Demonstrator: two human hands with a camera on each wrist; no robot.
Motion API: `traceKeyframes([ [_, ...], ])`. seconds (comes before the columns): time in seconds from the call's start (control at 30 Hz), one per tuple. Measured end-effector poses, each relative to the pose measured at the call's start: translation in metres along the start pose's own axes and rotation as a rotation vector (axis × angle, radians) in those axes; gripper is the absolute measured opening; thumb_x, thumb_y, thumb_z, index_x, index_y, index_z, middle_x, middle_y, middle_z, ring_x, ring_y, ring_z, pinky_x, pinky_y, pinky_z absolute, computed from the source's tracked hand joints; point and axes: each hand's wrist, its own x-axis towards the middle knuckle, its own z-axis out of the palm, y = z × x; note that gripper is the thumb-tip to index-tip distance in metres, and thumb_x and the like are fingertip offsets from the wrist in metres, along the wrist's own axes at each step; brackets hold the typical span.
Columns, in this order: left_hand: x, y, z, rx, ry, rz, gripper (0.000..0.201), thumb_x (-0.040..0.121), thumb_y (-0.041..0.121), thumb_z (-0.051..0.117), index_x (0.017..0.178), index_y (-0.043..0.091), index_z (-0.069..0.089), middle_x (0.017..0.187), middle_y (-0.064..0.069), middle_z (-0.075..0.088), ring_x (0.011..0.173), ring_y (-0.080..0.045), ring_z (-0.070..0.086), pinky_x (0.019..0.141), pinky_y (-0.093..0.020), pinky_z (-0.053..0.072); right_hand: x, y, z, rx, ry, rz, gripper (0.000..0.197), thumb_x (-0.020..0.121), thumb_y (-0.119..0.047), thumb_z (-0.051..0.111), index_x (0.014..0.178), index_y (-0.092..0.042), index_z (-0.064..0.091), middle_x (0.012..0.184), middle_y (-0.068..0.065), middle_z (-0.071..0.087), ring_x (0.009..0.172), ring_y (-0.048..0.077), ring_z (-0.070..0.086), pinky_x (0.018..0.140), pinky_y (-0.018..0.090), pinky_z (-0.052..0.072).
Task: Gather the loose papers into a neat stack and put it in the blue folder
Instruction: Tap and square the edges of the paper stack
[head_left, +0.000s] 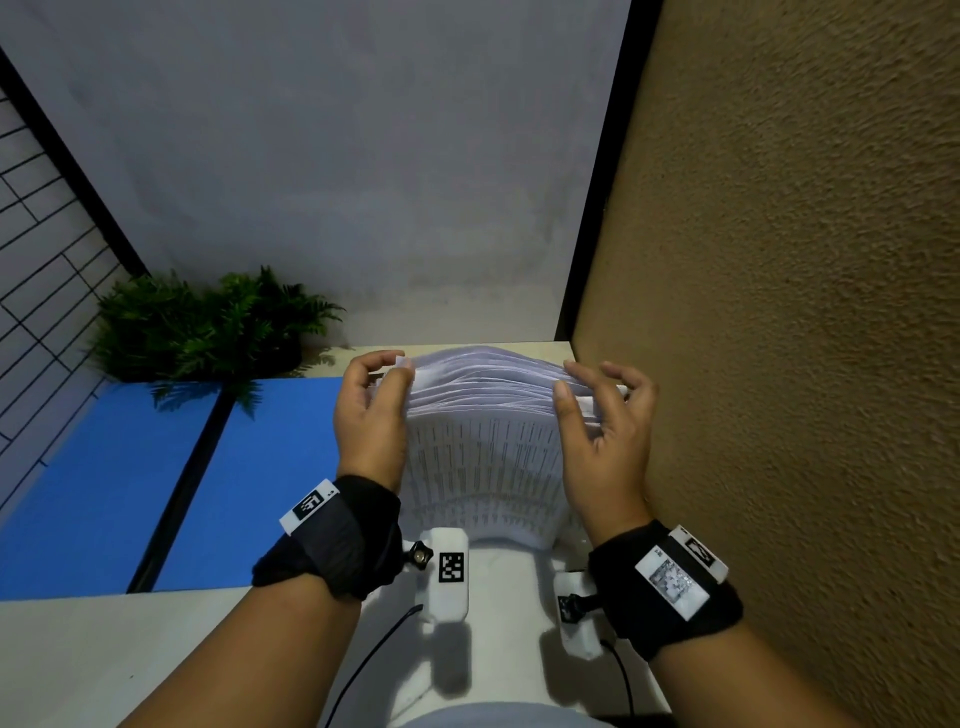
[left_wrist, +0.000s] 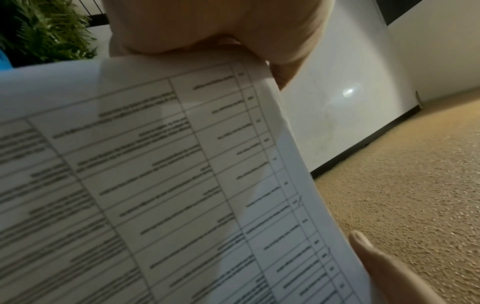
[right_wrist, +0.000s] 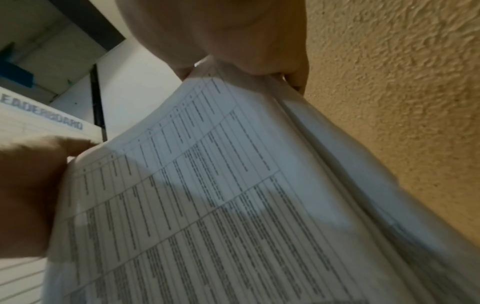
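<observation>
1. Head view: left hand grips the left edge of the paper stack, fingers curled over the top corner. Right hand pinches the right edge, thumb on the near face, other fingers loosely spread.
2. Stack stands upright between the two hands, bottom edge on the pale surface, top sheets fanned and uneven (printed tables face the person).
3. Blue folder lies open and flat to the left of the stack, dark spine down the middle; green plant behind it, textured tan wall at right.
4. Left wrist view: fingers curled over the top edge of the stack, thumb at its side edge.
5. Right wrist view: fingers clamp the top corner of the stack; sheets splay apart along the right edge. Blurred.
</observation>
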Motion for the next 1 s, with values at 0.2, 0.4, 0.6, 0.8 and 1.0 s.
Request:
traceKeyframes([
  [0.2, -0.007, -0.001, -0.001, 0.023, 0.023, 0.002, 0.017, 0.1, 0.026, 0.048, 0.104, 0.016, 0.062, 0.094, 0.008, 0.059, 0.087, -0.006, 0.056, 0.07, -0.012, 0.047, -0.004, -0.003, 0.0, 0.003, -0.098, 0.013, 0.036, 0.088, -0.046, 0.06, 0.12, -0.031, 0.065, 0.127, -0.014, 0.035, 0.116, -0.001, 0.048, 0.086, 0.015, 0.053],
  [0.4, -0.009, 0.001, 0.0, 0.033, 0.054, -0.021, 0.015, 0.099, 0.025, 0.051, 0.107, 0.017, 0.06, 0.096, 0.007, 0.059, 0.085, -0.005, 0.055, 0.065, -0.013, 0.045, -0.002, -0.002, -0.001, 0.021, -0.001, 0.04, 0.018, 0.091, -0.036, 0.061, 0.106, -0.031, 0.068, 0.118, -0.006, 0.039, 0.104, -0.012, 0.046, 0.081, 0.012, 0.052],
  [0.6, -0.007, -0.003, 0.0, 0.029, 0.029, -0.018, 0.011, 0.095, 0.03, 0.062, 0.093, 0.02, 0.065, 0.088, 0.004, 0.063, 0.081, -0.011, 0.058, 0.073, -0.026, 0.046, -0.002, -0.001, 0.003, 0.083, 0.12, 0.044, 0.024, 0.09, -0.017, 0.068, 0.083, -0.04, 0.062, 0.111, -0.011, 0.045, 0.104, -0.016, 0.046, 0.092, 0.02, 0.047],
  [0.8, -0.004, -0.002, 0.0, 0.002, 0.029, -0.007, 0.021, 0.097, 0.02, 0.056, 0.079, 0.024, 0.064, 0.08, 0.005, 0.062, 0.076, -0.01, 0.058, 0.073, -0.028, 0.048, 0.002, -0.002, 0.007, 0.186, 0.165, 0.093, 0.026, 0.089, -0.004, 0.065, 0.074, -0.023, 0.059, 0.106, -0.016, 0.049, 0.098, -0.014, 0.051, 0.092, 0.014, 0.044],
  [1.0, -0.01, 0.002, 0.002, -0.056, 0.065, -0.016, 0.024, 0.101, 0.03, 0.048, 0.08, 0.021, 0.055, 0.08, 0.002, 0.057, 0.075, -0.011, 0.055, 0.073, -0.03, 0.045, -0.005, -0.003, 0.01, 0.159, 0.161, 0.097, 0.021, 0.1, -0.022, 0.05, 0.088, -0.039, 0.049, 0.102, -0.015, 0.05, 0.095, 0.0, 0.052, 0.083, 0.032, 0.048],
])
